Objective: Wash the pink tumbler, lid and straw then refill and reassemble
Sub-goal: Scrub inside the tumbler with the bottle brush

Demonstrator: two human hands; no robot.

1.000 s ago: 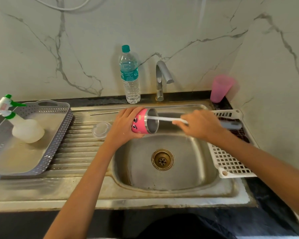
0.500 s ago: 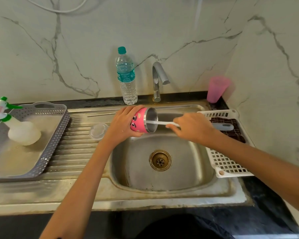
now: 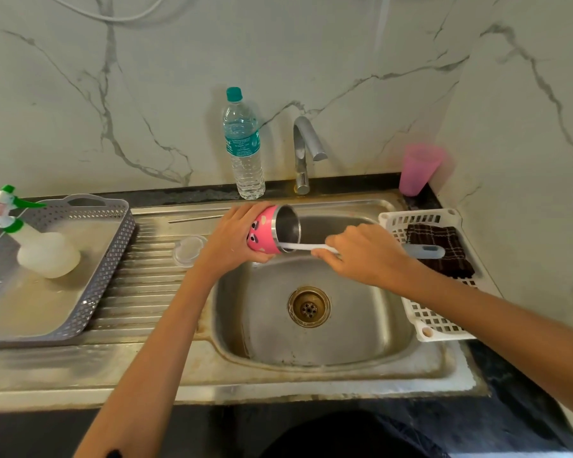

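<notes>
My left hand (image 3: 234, 238) grips the pink tumbler (image 3: 268, 233), tipped on its side over the sink basin (image 3: 361, 325) with its steel mouth facing right. My right hand (image 3: 366, 254) holds a white bottle brush (image 3: 306, 247) by its handle; the brush end is inside the tumbler at the lower rim, and the grey handle tip (image 3: 424, 251) sticks out to the right. A clear round lid (image 3: 189, 251) lies on the ribbed drainboard left of the tumbler. A thin metal straw (image 3: 196, 218) lies along the drainboard's back edge.
A water bottle (image 3: 244, 150) and the tap (image 3: 306, 153) stand behind the sink. A pink cup (image 3: 419, 168) is at the back right. A white basket (image 3: 427, 322) with a dark cloth (image 3: 440, 249) sits right of the basin. A grey tray (image 3: 90, 292) holds a spray bottle (image 3: 43, 252) at left.
The brush has shifted from the middle of the tumbler's mouth down to its lower rim, and the tumbler's mouth has tilted slightly upward. Both hands stay over the sink.
</notes>
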